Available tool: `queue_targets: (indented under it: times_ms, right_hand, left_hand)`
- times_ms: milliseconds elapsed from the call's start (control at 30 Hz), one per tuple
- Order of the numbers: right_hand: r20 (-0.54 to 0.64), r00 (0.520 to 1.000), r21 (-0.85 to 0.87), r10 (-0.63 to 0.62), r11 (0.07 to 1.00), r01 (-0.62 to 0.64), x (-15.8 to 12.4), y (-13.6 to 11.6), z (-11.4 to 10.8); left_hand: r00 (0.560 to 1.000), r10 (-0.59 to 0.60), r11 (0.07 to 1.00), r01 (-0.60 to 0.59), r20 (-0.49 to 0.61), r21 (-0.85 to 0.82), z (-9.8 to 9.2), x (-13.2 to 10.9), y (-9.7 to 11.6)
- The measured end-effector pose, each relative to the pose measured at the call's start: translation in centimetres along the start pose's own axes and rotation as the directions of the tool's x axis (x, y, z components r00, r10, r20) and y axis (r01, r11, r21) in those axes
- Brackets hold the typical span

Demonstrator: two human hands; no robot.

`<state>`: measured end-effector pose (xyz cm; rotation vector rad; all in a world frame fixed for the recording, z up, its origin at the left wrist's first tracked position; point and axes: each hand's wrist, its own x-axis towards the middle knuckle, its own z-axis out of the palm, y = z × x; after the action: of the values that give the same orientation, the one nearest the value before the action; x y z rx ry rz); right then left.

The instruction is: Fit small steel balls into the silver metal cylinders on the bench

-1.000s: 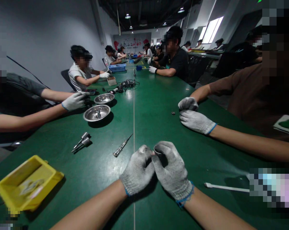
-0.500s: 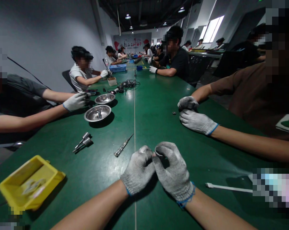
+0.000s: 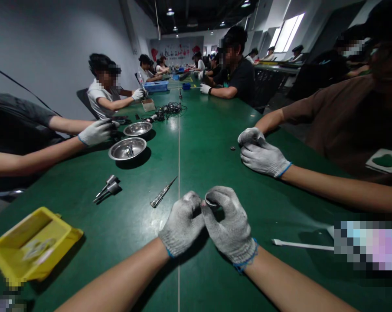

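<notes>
My left hand [image 3: 182,224], in a grey-white knit glove, is closed, its fingertips meeting those of my right hand over the green table. My right hand [image 3: 229,223], gloved too, curls its thumb and fingers around a thin, curved metallic-looking edge [image 3: 210,200]; the rest of that piece is hidden. Whatever my left fingers pinch is too small to make out. A screwdriver [image 3: 163,192] with a clear handle lies just beyond my left hand. Farther left are two metal pieces with thin shafts [image 3: 107,189], lying side by side.
A yellow bin [image 3: 67,234] with small bags is at the near left. Two steel bowls [image 3: 113,155] [image 3: 138,128] and tangled cables [image 3: 170,111] lie farther off. A white cable [image 3: 303,245] is at right. Gloved co-workers' hands [image 3: 264,158] [image 3: 96,132] work on both sides.
The whole view has shifted slightly, so table items appear a little farther left and higher. My hands keep nearly the same pose, fingertips together.
</notes>
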<state>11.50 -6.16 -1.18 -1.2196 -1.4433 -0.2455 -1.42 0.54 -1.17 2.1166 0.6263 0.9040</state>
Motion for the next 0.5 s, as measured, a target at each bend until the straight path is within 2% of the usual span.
queue_targets:
  times_ms: [167, 233, 400, 500]
  right_hand:
    - [-0.066, 0.998, -0.049, -0.026, 0.999, 0.022, -0.25, 0.21, 0.13]
    - [-0.081, 0.996, -0.065, -0.025, 0.998, 0.019, -0.34, 0.26, 0.21]
    - [-0.079, 0.996, -0.07, -0.027, 0.997, 0.021, -0.37, 0.24, 0.28]
    - [-0.07, 0.997, -0.066, -0.014, 0.998, 0.01, -0.35, 0.15, 0.24]
  left_hand:
    - [0.992, 0.122, 0.992, -0.123, 0.037, 0.011, -0.37, -0.07, 0.42]
    - [0.995, 0.092, 0.995, -0.093, 0.027, 0.02, -0.27, -0.09, 0.47]
    - [0.995, -0.074, 0.996, 0.076, -0.06, 0.036, 0.07, -0.12, -0.04]
    - [0.998, -0.054, 0.998, 0.055, -0.042, 0.013, -0.04, -0.19, -0.2]
